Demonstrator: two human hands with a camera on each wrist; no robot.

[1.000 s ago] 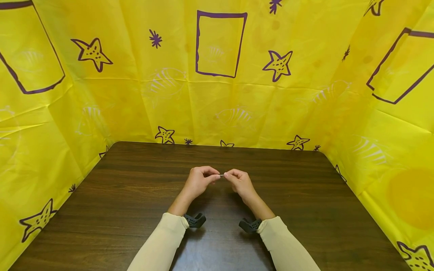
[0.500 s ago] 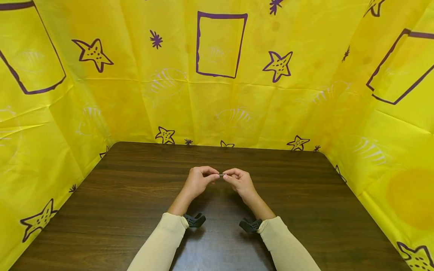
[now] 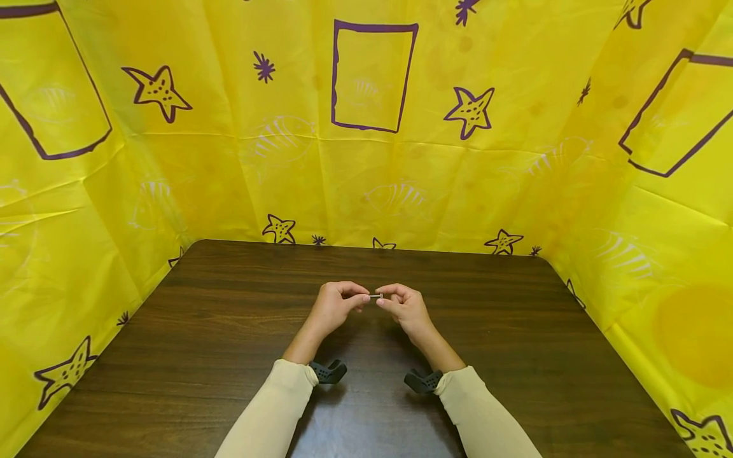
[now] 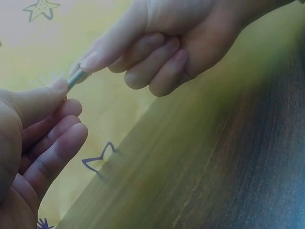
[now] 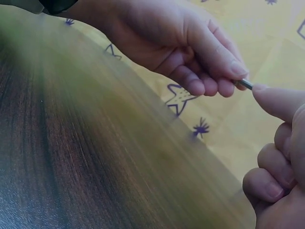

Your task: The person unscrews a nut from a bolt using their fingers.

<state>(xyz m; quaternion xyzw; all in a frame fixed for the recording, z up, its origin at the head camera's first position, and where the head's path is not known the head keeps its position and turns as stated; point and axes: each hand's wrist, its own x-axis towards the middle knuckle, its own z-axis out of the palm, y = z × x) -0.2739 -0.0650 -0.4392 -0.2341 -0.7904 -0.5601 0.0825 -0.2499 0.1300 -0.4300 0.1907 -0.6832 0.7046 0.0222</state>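
A short, thin metal bolt [image 3: 375, 296] spans the gap between the two hands above the table. Thumb and forefinger of my left hand [image 3: 335, 306] pinch its left end. At the other end, my right hand [image 3: 405, 306] has its thumb below and forefinger above a small wider piece like a head or nut. The bolt's shaft [image 4: 75, 81] looks threaded in the left wrist view, running from the left thumb up to the right fingertips. In the right wrist view the bolt [image 5: 245, 84] shows briefly between both thumbs. The remaining right fingers curl into the palm.
A dark wood-grain table [image 3: 240, 356] lies under both forearms. Yellow cloth [image 3: 366, 165] with starfish and fish prints hangs around its back and sides. Dark bands [image 3: 422, 380] sit at the wrists, next to light sleeves.
The right fingertips have parted slightly, and more of the bolt shows, including the wider piece at its right end. The left hand has barely moved.
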